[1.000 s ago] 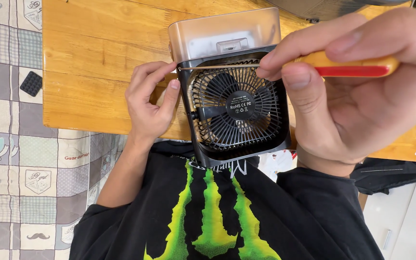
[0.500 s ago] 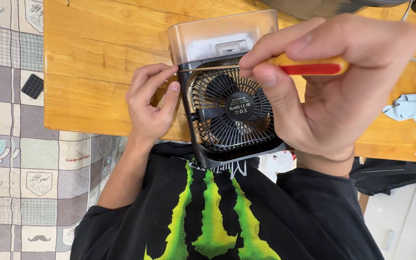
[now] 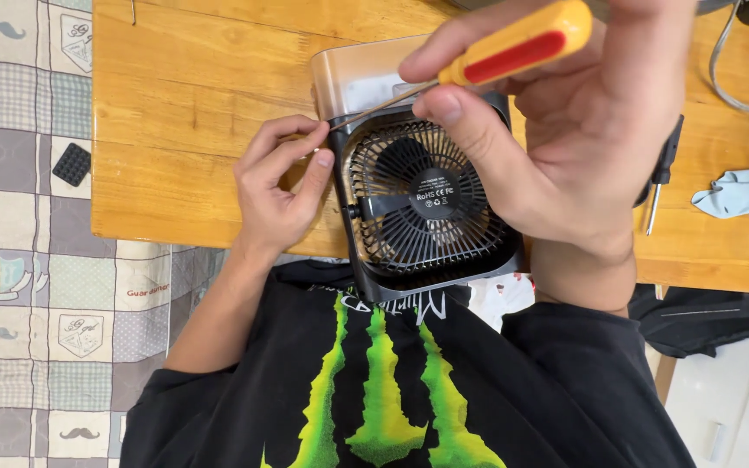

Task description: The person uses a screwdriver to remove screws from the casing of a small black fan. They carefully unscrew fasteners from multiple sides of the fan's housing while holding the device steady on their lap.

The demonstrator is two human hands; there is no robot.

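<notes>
A small black desk fan (image 3: pixel 431 204) with a round grille and a beige top section (image 3: pixel 353 78) lies on the wooden table (image 3: pixel 175 104), overhanging its near edge. My right hand (image 3: pixel 582 147) grips a screwdriver (image 3: pixel 513 48) with a yellow and red handle. The thin shaft slants down-left to the fan's upper left corner. My left hand (image 3: pixel 279 186) rests against the fan's left side, thumb and forefinger pinched at that corner beside the shaft's tip. Anything small between those fingers is hidden.
A second, black screwdriver (image 3: pixel 659 173) lies on the table right of my right hand, with a pale blue cloth (image 3: pixel 739 195) and a grey cable (image 3: pixel 730 78) farther right. A patchwork mat (image 3: pixel 19 260) with a small black square (image 3: pixel 71 165) lies left. A black bag (image 3: pixel 704 316) sits lower right.
My right hand has lifted and swung the screwdriver handle up, so the tool now slants instead of lying level. My left hand stays at the fan's corner.
</notes>
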